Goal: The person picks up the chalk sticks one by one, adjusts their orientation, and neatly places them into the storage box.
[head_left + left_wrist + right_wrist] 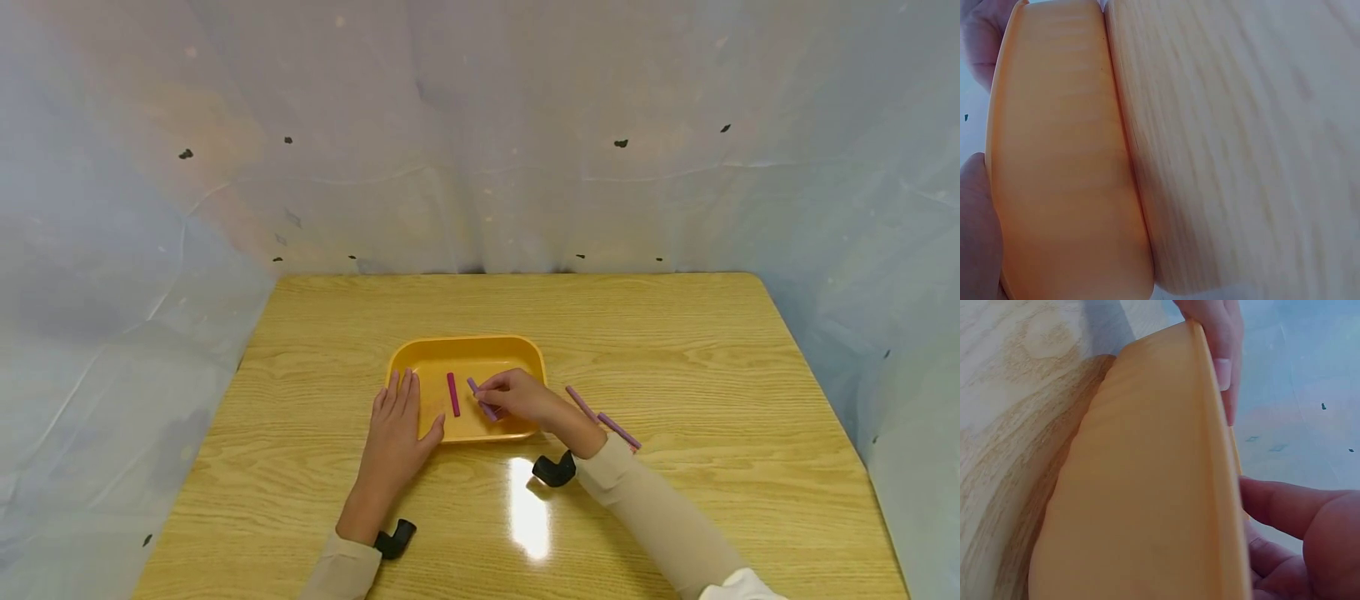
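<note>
A yellow-orange tray (465, 339) lies on the table in the head view. Inside it is a slim magenta stick (453, 395). My right hand (519, 397) reaches over the tray's right side and pinches a purple stick (490, 412) between thumb and fingers, just right of the magenta one. My left hand (394, 440) rests over the tray's left end, fingers extended and thumb spread along the near rim. Both wrist views mostly show the tray's outer wall (1066, 150), which hides the sticks. In the right wrist view, the right thumb (1291, 506) shows beyond the rim.
Right of the tray, a pinkish-purple stick (582, 404) and a darker purple stick (621, 431) lie on the wooden table (712, 358), partly by the right forearm. A small reddish bit shows beside them. Pale sheeting (480, 167) surrounds the table's back and sides.
</note>
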Tool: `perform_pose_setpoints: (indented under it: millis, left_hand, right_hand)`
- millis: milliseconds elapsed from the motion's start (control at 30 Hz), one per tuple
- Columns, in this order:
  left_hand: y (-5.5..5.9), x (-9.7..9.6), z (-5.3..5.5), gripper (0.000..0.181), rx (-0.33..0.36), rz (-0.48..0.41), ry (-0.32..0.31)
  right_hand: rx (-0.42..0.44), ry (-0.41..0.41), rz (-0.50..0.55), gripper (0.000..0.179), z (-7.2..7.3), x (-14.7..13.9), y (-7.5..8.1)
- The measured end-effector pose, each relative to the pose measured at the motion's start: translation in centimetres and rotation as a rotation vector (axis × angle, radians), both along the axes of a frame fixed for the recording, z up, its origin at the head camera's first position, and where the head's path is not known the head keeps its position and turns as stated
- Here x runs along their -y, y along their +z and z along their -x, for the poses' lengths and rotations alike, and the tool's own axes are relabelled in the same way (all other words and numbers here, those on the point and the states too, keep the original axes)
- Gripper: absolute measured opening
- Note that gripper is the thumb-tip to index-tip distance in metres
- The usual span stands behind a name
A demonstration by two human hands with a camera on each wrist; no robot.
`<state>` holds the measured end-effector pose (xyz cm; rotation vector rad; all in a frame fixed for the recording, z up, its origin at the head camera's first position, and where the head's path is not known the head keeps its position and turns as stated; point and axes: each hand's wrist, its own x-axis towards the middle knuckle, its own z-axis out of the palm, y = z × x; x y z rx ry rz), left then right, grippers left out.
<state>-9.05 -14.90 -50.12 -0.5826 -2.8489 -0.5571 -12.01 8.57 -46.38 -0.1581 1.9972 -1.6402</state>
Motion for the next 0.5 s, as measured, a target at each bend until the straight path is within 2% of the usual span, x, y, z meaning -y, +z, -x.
perform_pose_setpoints:
  millis: [333,500]
  left_hand:
    - [-0.1,0.0,0.0,0.076,0.007,0.006,0.01]
    - [0.0,0.0,0.0,0.077,0.017,0.002,0.01]
  right_hand:
    - [-0.017,0.014,-0.09,0.029,0.3,0.5,-0.7]
    - [0.01,0.011,-0.09,0.026,0.6,0.9,-1.3]
